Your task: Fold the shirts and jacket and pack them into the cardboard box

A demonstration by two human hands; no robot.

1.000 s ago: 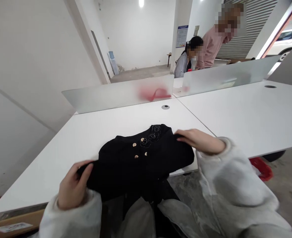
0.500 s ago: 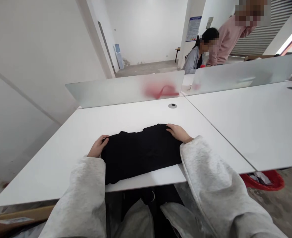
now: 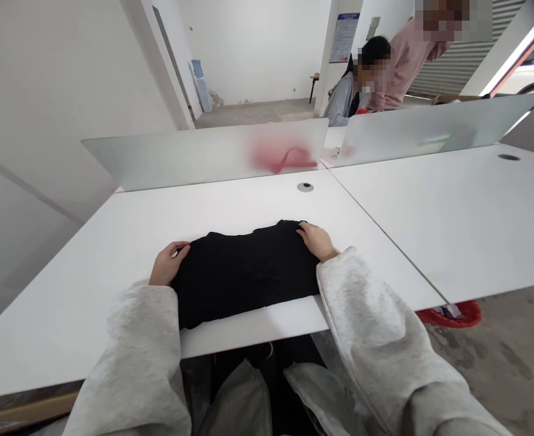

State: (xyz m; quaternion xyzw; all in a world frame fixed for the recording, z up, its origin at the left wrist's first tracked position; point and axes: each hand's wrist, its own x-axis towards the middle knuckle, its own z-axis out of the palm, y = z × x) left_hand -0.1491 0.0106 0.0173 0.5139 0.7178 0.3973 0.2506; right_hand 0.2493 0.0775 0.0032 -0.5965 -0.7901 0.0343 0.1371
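Note:
A black piece of folded cloth (image 3: 249, 272), perhaps a garment, lies spread across the white table (image 3: 126, 236) in front of me. At its far left corner, my left hand (image 3: 169, 261) pinches the edge between thumb and fingers. My right hand (image 3: 316, 240) grips the far right corner, fingertips on the upper edge. The cloth's far edge is wavy, with a small step near the middle. Its near edge runs slightly slanted, a little back from the table's front edge.
Frosted divider panels (image 3: 203, 151) stand along the table's back. A cable hole (image 3: 305, 187) sits behind the cloth. A red-lined bin (image 3: 458, 315) is under the table at right. Two people, one in a pink top (image 3: 398, 60), are beyond the dividers.
The camera view has shifted slightly, so the scene sits further left and higher. Both hands stay at the cloth's far corners; the cloth's far edge looks a little smoother.

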